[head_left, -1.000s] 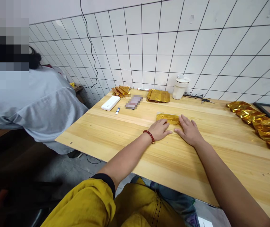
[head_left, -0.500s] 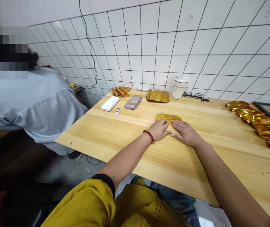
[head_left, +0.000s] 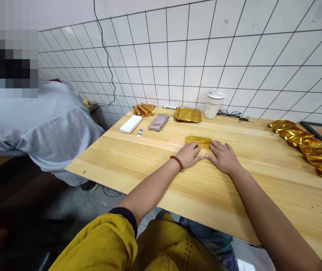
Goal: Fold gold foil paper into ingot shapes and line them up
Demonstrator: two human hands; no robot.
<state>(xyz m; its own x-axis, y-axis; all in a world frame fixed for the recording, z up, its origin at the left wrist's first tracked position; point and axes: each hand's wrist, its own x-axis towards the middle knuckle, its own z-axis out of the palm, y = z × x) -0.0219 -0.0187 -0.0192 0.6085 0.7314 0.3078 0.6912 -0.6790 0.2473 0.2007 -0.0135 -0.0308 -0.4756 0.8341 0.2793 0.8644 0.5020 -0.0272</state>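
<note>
A folded strip of gold foil paper [head_left: 199,140] lies flat on the wooden table [head_left: 155,169]. On its left near edge rest the fingers of my left hand [head_left: 188,154], stretched out and flat. My right hand [head_left: 224,156] is flat too, its fingertips at the strip's right end. Both thumbs point inward and nearly meet just below the strip. Beneath the fingers, part of the near edge is hidden. A red bead bracelet [head_left: 177,162] circles my left wrist.
Along the wall stand a stack of gold foil [head_left: 187,114], gold strips [head_left: 144,109], a white cup [head_left: 214,105], glasses [head_left: 229,113] and keys [head_left: 246,120]. A white power bank [head_left: 131,124] lies left. Folded gold foil pieces [head_left: 304,145] line the right. Another person [head_left: 42,124] sits at left.
My right hand has slid to the right along the strip, exposing more of its middle. My left hand has stayed nearly in place.
</note>
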